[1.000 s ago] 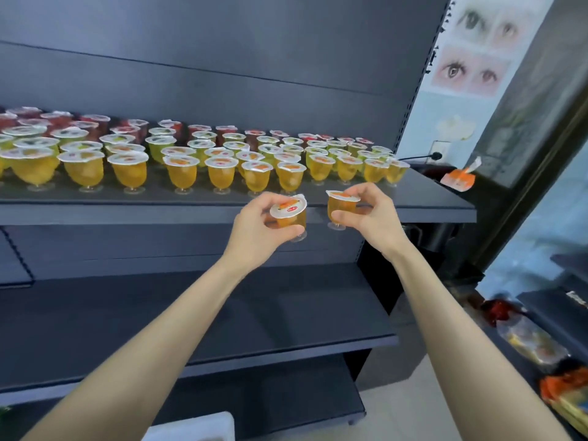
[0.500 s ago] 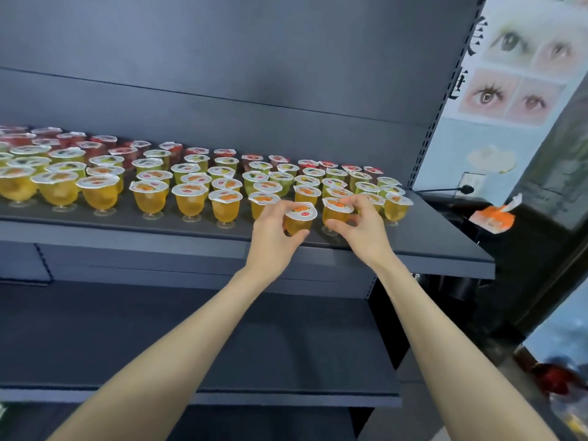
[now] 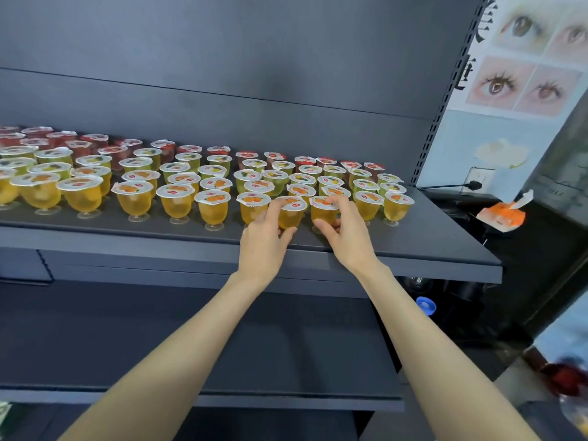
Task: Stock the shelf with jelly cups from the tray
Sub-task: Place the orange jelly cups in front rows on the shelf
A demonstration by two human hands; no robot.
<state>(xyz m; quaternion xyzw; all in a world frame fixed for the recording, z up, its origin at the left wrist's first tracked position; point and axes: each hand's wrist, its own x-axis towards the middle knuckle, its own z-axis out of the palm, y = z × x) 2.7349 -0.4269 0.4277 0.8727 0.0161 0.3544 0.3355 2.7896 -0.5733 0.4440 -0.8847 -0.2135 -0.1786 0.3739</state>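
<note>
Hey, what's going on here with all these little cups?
A person is stocking a dark shelf with jelly cups. The left hand grips one orange jelly cup, the right hand a second orange jelly cup, side by side in the front row. Further back stand green cups, then red cups. The hands hide whether both held cups are set down yet.

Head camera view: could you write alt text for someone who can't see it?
A person's left hand and right hand each grip an orange jelly cup, the left cup and the right cup, at the front row on a dark shelf. Orange cups fill the front, green cups the middle, red cups the back.
</note>
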